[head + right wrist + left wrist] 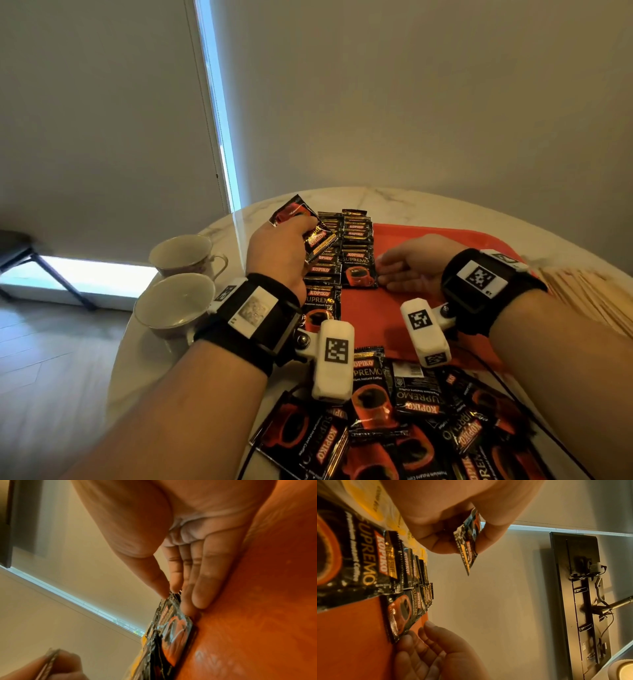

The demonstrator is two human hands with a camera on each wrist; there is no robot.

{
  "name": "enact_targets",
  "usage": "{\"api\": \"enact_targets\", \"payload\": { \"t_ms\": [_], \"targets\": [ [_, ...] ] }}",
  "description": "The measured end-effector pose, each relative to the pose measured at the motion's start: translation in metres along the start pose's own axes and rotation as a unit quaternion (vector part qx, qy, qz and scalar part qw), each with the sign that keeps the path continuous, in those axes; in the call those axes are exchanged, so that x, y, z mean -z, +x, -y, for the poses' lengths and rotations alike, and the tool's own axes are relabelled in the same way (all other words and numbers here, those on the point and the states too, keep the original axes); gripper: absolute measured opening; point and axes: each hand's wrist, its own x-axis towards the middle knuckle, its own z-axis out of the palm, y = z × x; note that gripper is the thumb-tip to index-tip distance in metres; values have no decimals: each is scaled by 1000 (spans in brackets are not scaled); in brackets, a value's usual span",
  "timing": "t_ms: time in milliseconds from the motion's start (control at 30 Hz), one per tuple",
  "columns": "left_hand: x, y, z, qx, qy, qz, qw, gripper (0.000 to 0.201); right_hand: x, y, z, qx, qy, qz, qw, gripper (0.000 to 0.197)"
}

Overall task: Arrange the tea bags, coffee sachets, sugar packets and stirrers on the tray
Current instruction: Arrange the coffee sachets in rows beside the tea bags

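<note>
- Looking down, I see a round, white marble-patterned bench (pixel 394 200) set against a plain cream wall, with a strip of daylight at a window edge to the left and wooden flooring below.
- Two empty teacups (pixel 178 305) sit on saucers at the bench's left edge.
- A red tray (pixel 376 318) lies in the middle of the bench. Along its left side, black-and-red coffee sachets (pixel 356 246) lie in two overlapping rows, running away from me.
- A loose pile of sachets (pixel 394 421) of the same kind lies on the bench nearest me, touching the tray's near edge.
- A bundle of pale wooden stirrers (pixel 589 294) lies on the bench to the right of the tray.
- My left hand (pixel 281 257) is raised over the left row and pinches one sachet (pixel 301 222) between thumb and fingers; that sachet is tilted and off the tray surface.
- My right hand (pixel 414 263) rests on the bare red tray, fingers straight and together, their tips touching the right edge of the nearest sachet in the right row (pixel 358 270). It holds nothing.
</note>
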Motion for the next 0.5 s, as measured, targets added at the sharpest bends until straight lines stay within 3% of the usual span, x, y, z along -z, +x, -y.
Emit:
{"api": "enact_targets", "payload": {
  "t_ms": [200,300,433,500],
  "targets": [
    [-1,4,8,-19,7,15,1000,28,3,-3,-2,10,0,20,1000,21],
    [-2,3,8,-20,12,34,999,30,5,-3,1,41,55,19,997,17],
    [-2,1,8,-24,9,48,999,22,-1,-14,8,98,99,143,980,35],
    [-1,-2,6,-15,12,62,998,20,-9,-21,10,135,86,191,968,32]
  ]
}}
